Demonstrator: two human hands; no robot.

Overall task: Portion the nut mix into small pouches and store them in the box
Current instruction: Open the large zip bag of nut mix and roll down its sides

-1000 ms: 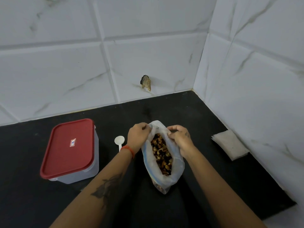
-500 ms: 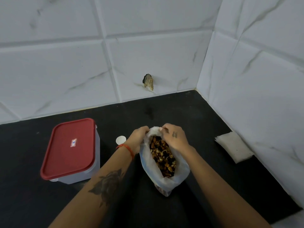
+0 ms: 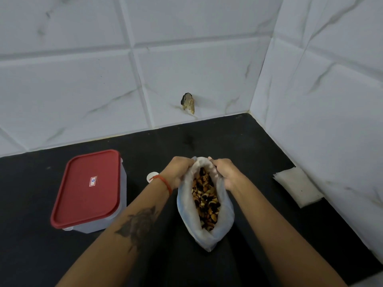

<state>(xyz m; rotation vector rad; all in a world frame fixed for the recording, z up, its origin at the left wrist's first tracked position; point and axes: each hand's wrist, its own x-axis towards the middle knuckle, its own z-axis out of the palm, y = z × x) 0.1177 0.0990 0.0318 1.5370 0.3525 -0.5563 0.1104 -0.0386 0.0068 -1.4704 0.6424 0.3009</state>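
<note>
One bag (image 3: 204, 230): we see it mid-counter, mouth open on the nut mix (image 3: 206, 200).
Box (image 3: 89, 191): left, red lid on.
Scoop (image 3: 152, 176): mostly behind our left wrist.
Pouches (image 3: 298, 188): stacked by right wall.
Left hand (image 3: 179, 172): closed on the rim.
Right hand (image 3: 227, 172): pinching the opposite rim.

Cloudy soft plastic bag (image 3: 226, 222), glossy red lid (image 3: 87, 187), matt black counter (image 3: 259, 158), possibly papery pouches (image 3: 296, 187).

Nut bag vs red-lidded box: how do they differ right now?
The nut bag is soft, open at the mouth and gripped by left hand and right hand; the box is rigid, lid closed, untouched. Nuts are visible in the bag; the box's contents are hidden. Both sit on the black counter.
</note>
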